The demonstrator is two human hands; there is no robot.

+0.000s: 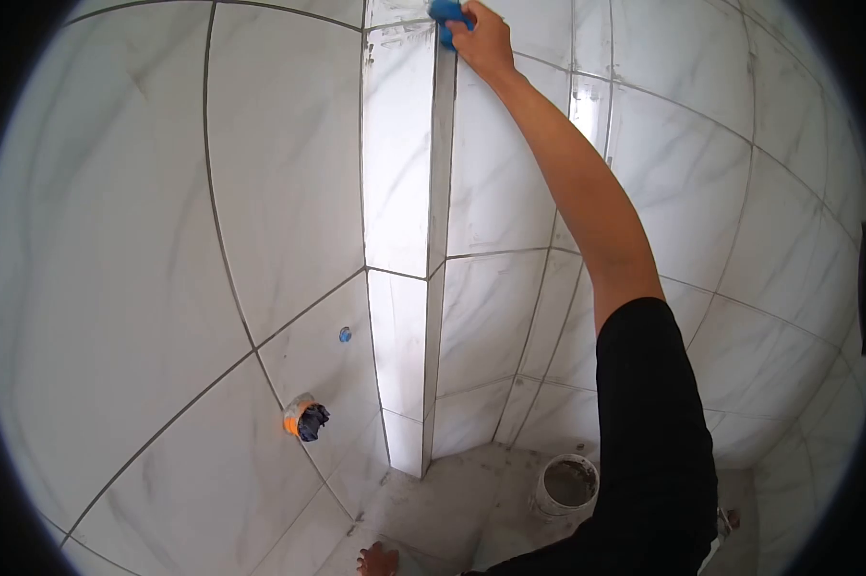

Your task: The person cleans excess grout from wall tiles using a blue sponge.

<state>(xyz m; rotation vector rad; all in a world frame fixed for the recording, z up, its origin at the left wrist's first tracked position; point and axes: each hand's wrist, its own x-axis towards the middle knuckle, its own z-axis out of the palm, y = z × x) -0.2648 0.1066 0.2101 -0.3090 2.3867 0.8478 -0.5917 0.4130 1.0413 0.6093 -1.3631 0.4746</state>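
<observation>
My right hand is raised at the top centre, its fingers closed round a blue object that looks like a sponge or pad. That object touches the outer edge of a narrow tiled column, close to a tile joint with dark smears. Low down, at the bottom edge of the view, a small part of what looks like my left hand shows near the floor and the wall's base. Its fingers are too small and cut off to read, and no object can be made out in them.
Marbled tiles with dark joints cover the walls. An orange-rimmed pipe opening stuffed with dark material juts from the left wall, below a small blue plug. On the grey floor stands a white bucket containing grey material.
</observation>
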